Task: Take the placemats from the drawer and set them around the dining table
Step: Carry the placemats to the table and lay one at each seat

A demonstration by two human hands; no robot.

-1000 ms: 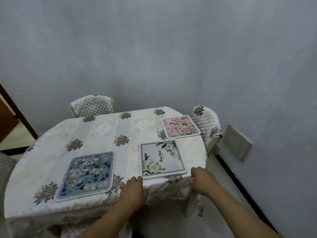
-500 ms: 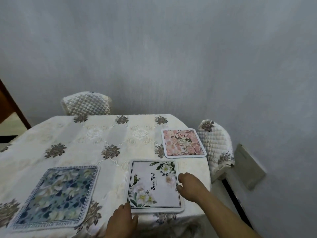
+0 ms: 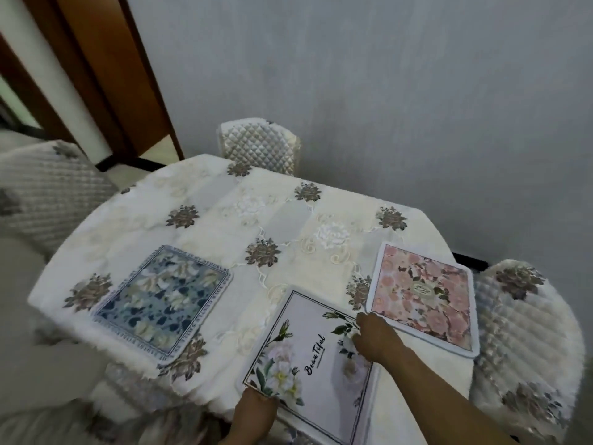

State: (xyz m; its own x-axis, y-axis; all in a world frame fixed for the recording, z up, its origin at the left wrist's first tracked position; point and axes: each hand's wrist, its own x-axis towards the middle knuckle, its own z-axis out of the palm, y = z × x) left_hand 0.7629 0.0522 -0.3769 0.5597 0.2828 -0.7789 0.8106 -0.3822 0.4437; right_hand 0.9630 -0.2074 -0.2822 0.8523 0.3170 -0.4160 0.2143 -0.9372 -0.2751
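Three placemats lie on the cloth-covered dining table [image 3: 282, 216]. A blue floral placemat [image 3: 163, 300] sits near the left edge and a pink floral placemat [image 3: 423, 297] lies at the right edge. Between them, at the near edge, is a white placemat [image 3: 314, 364] with flowers and the word "Beautiful", lying at an angle. My left hand [image 3: 253, 412] grips its near left corner. My right hand [image 3: 375, 338] is closed on its far right corner, close to the pink mat. The drawer is out of view.
Quilted chairs stand around the table: one at the far side [image 3: 260, 142], one at the left [image 3: 48, 187], one at the right [image 3: 529, 332]. A brown wooden door frame [image 3: 106, 75] rises at the back left. A grey wall runs behind.
My hands went from the table's near edge onto the white placemat, now at opposite corners. The mat lies more slanted. My view swung, bringing the door frame and left chair into sight.
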